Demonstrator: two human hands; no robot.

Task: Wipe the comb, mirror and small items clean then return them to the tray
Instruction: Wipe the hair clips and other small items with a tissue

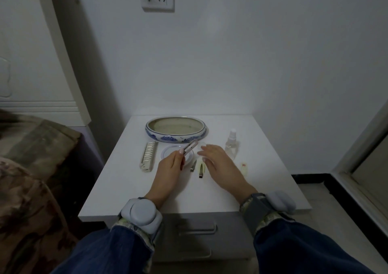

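Note:
My left hand [171,167] pinches a long pale pink hair clip [190,146] and holds it tilted above the round white mirror [168,152]. Spread flat with straight fingers, my right hand [218,164] hovers over a white wipe [202,145] that it mostly hides. A cream comb [148,156] lies left of the mirror. Two small metal clips [197,168] lie between my hands. The oval blue-and-white ceramic tray [176,137] stands behind them with nothing visible inside.
A clear spray bottle [231,145] stands at the right of the white nightstand top [126,185]. A small pale clip [244,167] lies in front of it. A bed with a patterned cover borders the left side; a wall is close behind.

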